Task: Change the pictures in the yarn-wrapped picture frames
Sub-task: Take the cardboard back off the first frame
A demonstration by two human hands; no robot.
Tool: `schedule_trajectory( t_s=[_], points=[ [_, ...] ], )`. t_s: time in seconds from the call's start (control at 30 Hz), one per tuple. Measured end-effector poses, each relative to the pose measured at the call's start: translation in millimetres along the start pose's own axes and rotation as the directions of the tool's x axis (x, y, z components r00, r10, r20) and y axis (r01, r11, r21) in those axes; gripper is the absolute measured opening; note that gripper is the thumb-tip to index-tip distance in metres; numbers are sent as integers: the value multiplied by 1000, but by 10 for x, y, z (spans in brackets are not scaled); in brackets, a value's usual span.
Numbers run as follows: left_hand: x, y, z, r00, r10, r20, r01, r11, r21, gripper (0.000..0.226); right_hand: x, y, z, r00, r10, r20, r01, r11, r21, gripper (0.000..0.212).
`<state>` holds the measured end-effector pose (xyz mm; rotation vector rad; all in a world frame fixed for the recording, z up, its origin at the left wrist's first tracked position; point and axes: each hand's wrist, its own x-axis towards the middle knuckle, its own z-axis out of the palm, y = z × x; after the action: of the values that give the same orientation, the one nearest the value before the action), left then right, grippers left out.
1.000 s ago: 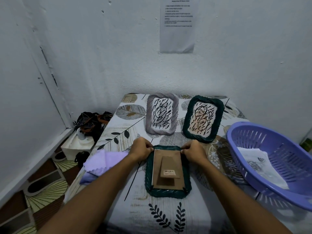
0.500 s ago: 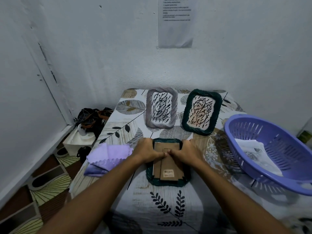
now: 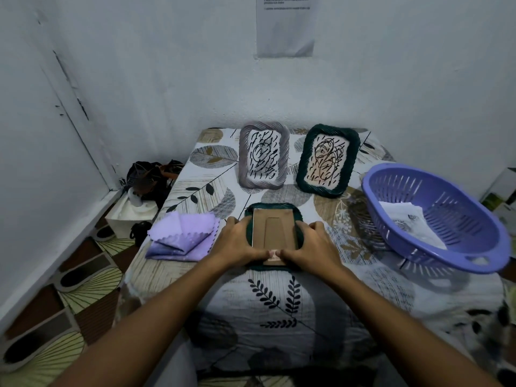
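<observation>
Head view: your left hand (image 3: 239, 241) and right hand (image 3: 311, 243) grip the face-down green yarn-wrapped frame (image 3: 274, 209) between them, thumbs meeting on its smooth brown cardboard backing (image 3: 272, 230). Rounded rectangle, long axis pointing away from you.

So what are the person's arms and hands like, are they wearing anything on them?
Both forearms are bare as far as the picture shows, with no sleeves in view. The left hand and the right hand wear no gloves, and no watch, bracelet or ring can be seen on wrists or fingers. No markings show.
</observation>
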<state>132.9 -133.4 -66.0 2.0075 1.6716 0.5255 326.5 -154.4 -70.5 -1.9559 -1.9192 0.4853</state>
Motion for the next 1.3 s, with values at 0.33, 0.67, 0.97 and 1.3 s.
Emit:
schedule_trajectory(
  t_s=[0.33,0.67,0.97,1.3],
  points=[
    [-124,-24,-149,985,-169,43,174,938,-300,100,-99,61,-179,998,69,10,-69,965,254,83],
    [-70,38,-233,922,-299,247,378,837,-396,40,-17,3,-313,944,195,266,-278,904,324,32],
    [-54,41,-199,918,-311,246,391,809,-438,41,26,-24,-353,896,251,365,-394,829,397,28],
    [-11,-32,-171,897,-359,257,442,752,-489,48,27,14,-363,873,269,406,-456,744,487,18]
  ],
)
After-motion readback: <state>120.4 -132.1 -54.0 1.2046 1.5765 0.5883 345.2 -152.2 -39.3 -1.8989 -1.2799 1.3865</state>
